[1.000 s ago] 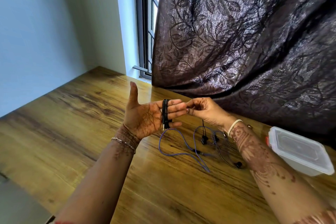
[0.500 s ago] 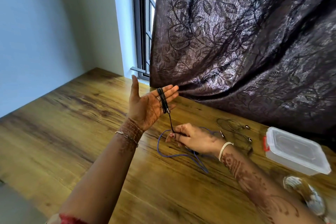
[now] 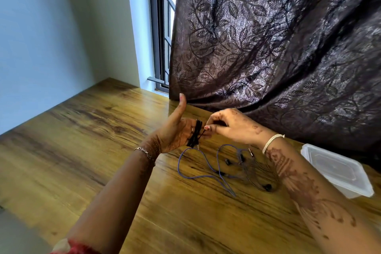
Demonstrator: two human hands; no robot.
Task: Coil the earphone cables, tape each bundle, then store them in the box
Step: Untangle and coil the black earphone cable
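1. Where it wraps the left hand (image 3: 177, 130), black earphone cable (image 3: 195, 133): tight coil round straight fingers, above the desk (image 3: 82, 150).
2. Left hand: palm up, thumb raised.
3. Right hand (image 3: 228, 126): raised off the desk since earlier; pinches the loose end beside the coil.
4. Blue cable (image 3: 206, 161): loose on desk beneath.
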